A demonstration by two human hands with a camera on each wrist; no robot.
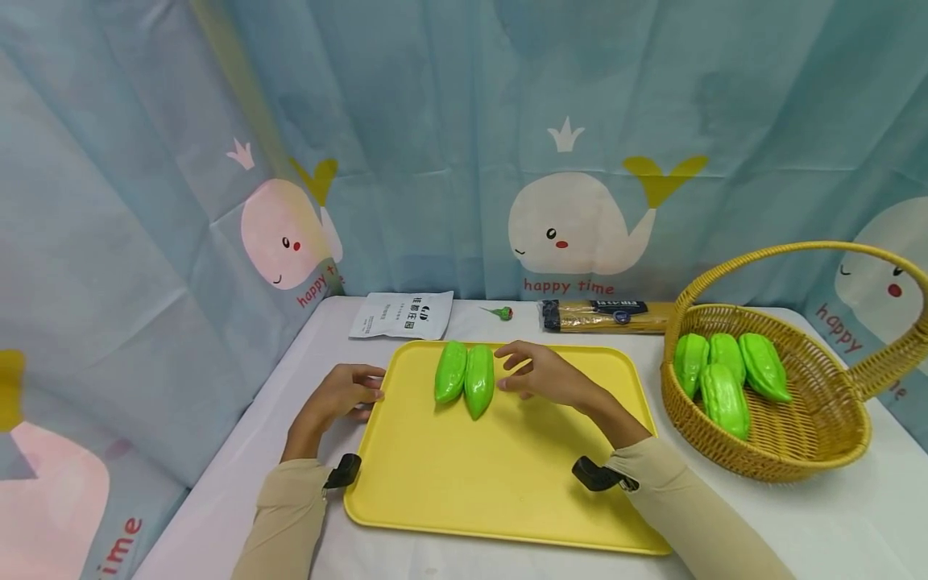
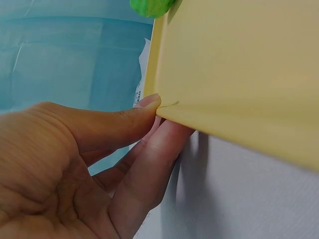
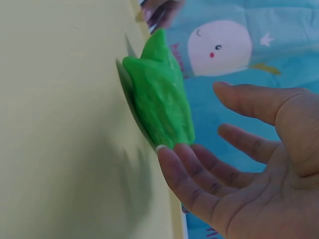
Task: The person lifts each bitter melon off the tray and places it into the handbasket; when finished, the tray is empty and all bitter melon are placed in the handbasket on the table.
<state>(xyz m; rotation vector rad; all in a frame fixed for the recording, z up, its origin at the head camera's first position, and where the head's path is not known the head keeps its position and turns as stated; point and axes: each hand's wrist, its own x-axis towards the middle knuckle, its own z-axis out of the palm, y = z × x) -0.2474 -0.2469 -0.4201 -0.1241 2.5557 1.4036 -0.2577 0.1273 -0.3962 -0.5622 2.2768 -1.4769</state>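
Observation:
My left hand is at the left edge of a yellow tray. In the left wrist view its thumb lies on top of the rim and a finger below, pinching the edge. Two bright green, ridged, pointed gourd-like pieces lie side by side near the tray's far edge, a left one and a right one. My right hand hovers over the tray just right of this pair, fingers loosely spread and nothing between them. The right wrist view has its fingertips close to the blunt end of a green piece.
At the right stands a wicker basket with a tall handle, holding several like green pieces. Behind the tray lie a white packet, a small green item with a red end and a pack of noodles. A whale-print curtain hangs behind.

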